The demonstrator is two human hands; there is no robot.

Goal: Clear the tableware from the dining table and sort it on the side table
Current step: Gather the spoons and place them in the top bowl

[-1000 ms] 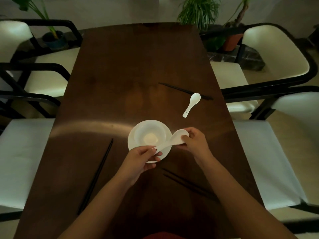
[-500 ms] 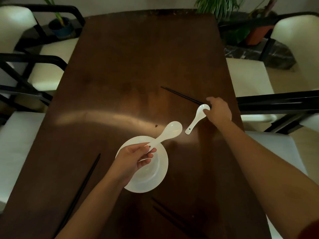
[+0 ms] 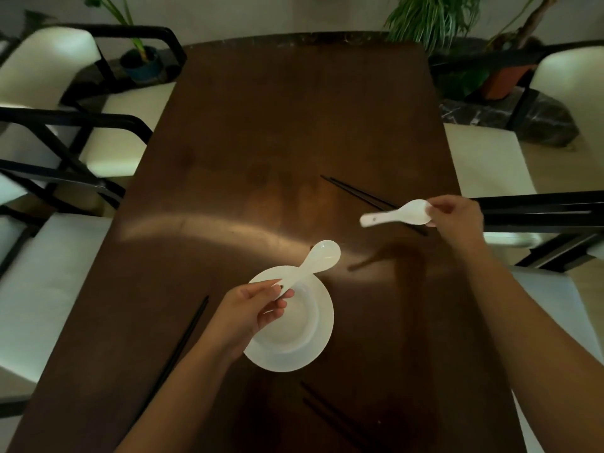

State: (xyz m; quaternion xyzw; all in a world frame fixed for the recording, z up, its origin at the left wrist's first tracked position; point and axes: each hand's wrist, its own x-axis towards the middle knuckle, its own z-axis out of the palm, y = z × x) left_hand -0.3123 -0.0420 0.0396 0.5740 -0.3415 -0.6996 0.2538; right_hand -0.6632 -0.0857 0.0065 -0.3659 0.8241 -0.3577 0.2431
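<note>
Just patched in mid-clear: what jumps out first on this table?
Two white spoons held up over the dark table: the left hand pinches the handle of one spoon above the white bowl and plate near the table's middle, and the right hand grips the other spoon by its scoop near the right edge. Black chopsticks lie under that right spoon; more lie at left and near the front.
</note>
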